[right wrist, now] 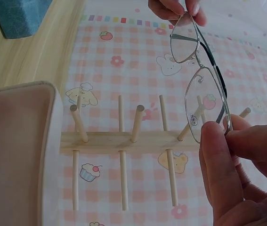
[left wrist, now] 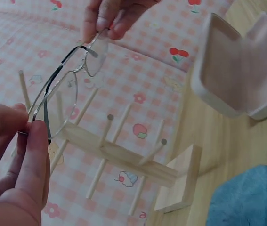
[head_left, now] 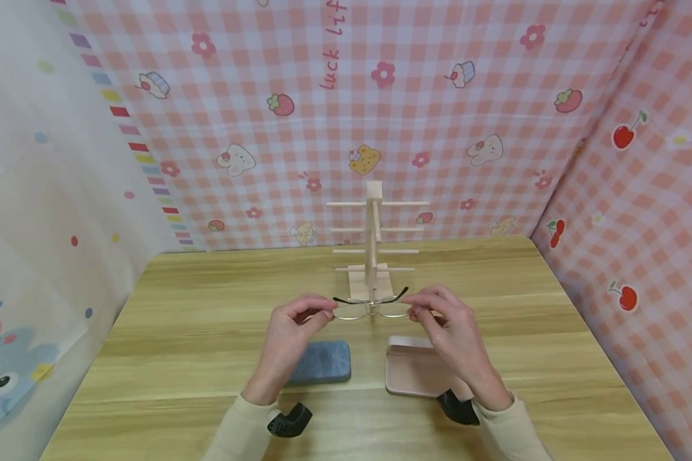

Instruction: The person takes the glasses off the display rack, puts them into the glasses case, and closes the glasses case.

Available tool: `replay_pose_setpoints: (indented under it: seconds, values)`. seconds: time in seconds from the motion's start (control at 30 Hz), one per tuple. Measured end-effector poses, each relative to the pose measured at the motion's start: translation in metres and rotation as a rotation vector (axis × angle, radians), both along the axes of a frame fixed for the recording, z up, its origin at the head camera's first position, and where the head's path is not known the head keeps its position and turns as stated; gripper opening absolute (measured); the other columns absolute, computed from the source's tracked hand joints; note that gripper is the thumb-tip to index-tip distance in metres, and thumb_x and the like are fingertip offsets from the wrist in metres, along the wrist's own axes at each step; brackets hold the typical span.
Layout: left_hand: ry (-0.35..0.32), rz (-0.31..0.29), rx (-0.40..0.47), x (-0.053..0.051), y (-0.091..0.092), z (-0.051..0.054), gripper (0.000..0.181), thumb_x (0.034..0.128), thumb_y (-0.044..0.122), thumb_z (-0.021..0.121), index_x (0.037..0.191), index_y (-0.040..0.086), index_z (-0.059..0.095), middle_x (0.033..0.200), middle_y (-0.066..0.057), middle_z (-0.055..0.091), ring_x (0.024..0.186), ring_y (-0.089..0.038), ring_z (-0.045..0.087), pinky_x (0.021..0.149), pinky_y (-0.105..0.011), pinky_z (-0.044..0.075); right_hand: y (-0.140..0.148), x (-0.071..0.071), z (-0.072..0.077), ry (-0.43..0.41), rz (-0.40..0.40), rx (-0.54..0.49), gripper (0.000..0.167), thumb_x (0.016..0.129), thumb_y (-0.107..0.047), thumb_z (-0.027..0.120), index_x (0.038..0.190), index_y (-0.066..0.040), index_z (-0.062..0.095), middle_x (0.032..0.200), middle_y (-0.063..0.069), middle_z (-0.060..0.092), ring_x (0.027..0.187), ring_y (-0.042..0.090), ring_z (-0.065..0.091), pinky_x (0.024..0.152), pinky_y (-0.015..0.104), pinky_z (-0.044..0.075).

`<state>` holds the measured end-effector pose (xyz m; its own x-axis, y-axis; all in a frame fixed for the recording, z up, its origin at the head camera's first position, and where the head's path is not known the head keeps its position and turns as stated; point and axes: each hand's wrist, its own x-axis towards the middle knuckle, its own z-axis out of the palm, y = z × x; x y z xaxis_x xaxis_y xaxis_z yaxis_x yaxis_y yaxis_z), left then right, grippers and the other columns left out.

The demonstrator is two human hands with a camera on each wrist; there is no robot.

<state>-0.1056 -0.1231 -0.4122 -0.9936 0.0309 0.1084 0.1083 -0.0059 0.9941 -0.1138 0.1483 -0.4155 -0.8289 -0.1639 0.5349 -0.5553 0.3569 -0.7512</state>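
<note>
A pair of eyeglasses (head_left: 352, 312) with thin metal rims and dark temple tips is held up in front of a wooden rack. My left hand (head_left: 296, 333) pinches one outer end of the frame between thumb and fingers. At the other end my right hand (head_left: 450, 326) pinches it the same way. Both temples look folded in behind the clear lenses (right wrist: 204, 101). The wooden display rack (left wrist: 124, 157), an upright post with several pegs, stands just beyond the glasses, and none of its pegs visibly bears anything.
Below my left hand lies a closed blue glasses case (head_left: 323, 362). An open pale pink case (head_left: 409, 371) sits under my right hand, its lid raised. Wood-grain table (head_left: 196, 333) surrounds them. Patterned cloth (head_left: 323, 141) hangs behind the rack and at both sides.
</note>
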Motion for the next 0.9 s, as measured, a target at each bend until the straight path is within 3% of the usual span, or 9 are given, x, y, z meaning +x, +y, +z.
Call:
replay_pose_setpoints:
  seconds: [0.27, 0.53, 0.9]
  values:
    - [0.051, -0.052, -0.059, 0.005, 0.005, -0.007, 0.019, 0.0872, -0.006, 0.078, 0.105, 0.001, 0.078, 0.115, -0.013, 0.065, 0.103, -0.031, 0.070, 0.086, -0.032, 0.062, 0.009, 0.005, -0.001, -0.088, -0.009, -0.026, 0.023, 0.096, 0.012, 0.063, 0.106, -0.003, 0.078, 0.099, 0.002, 0.069, 0.084, 0.013, 0.069, 0.074, 0.022, 0.062]
    - [0.117, -0.024, -0.104, 0.006, 0.012, -0.011, 0.019, 0.0857, -0.008, 0.079, 0.102, 0.001, 0.079, 0.107, -0.012, 0.069, 0.095, -0.023, 0.071, 0.080, -0.029, 0.063, 0.019, 0.010, -0.002, -0.173, -0.005, -0.026, 0.022, 0.098, 0.009, 0.062, 0.104, -0.005, 0.077, 0.098, 0.004, 0.070, 0.084, 0.013, 0.070, 0.074, 0.025, 0.063]
    - [0.166, 0.022, -0.080, 0.009, 0.023, -0.022, 0.013, 0.0866, -0.002, 0.081, 0.099, 0.002, 0.080, 0.104, -0.012, 0.074, 0.094, -0.020, 0.073, 0.080, -0.028, 0.063, 0.033, 0.019, -0.004, -0.248, -0.001, -0.029, 0.016, 0.097, 0.005, 0.064, 0.103, -0.005, 0.074, 0.095, 0.006, 0.071, 0.084, 0.014, 0.071, 0.074, 0.027, 0.063]
